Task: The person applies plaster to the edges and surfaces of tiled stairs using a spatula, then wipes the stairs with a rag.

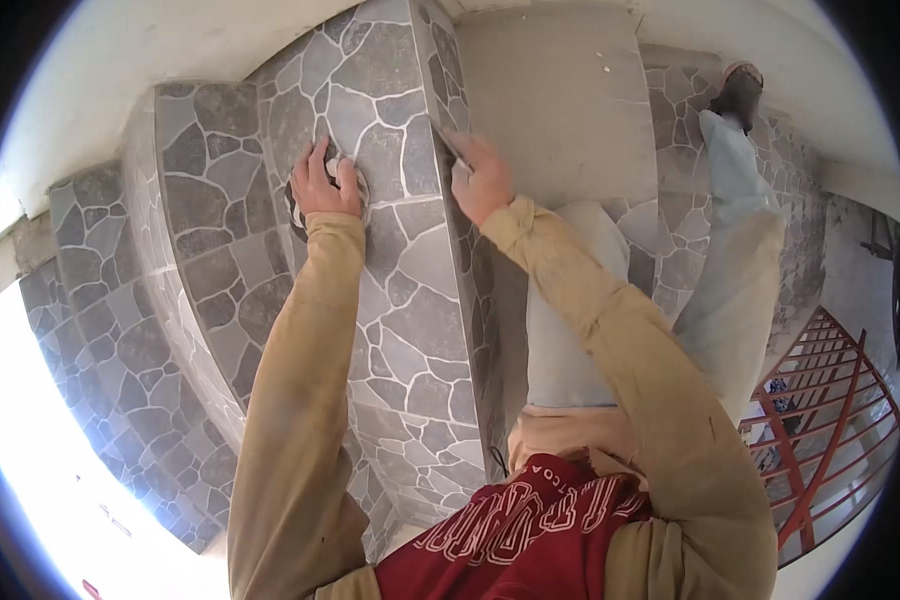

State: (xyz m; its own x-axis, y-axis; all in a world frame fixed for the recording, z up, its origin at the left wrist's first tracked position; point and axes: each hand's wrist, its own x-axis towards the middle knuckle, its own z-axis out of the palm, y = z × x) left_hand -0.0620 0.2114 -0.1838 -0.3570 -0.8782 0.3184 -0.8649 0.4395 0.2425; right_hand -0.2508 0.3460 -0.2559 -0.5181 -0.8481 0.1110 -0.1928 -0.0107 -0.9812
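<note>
My left hand (325, 185) is curled over a round dark-and-pale object (361, 187) resting on the stone-patterned stair tread (400, 245). Most of that object is hidden under the palm and fingers, and I cannot make out its kind. My right hand (484, 180) is closed at the front edge of the same step, beside its narrow riser (451, 75). A thin flat tool (450, 146), blurred, seems to stick out from its fingers towards the edge.
More stone-patterned steps (205, 180) rise to the left. A plain grey tread (555, 100) lies to the right, with my leg (570, 340) over it. My shoed foot (738, 95) is on a lower step. A red metal grille (820, 430) stands at lower right.
</note>
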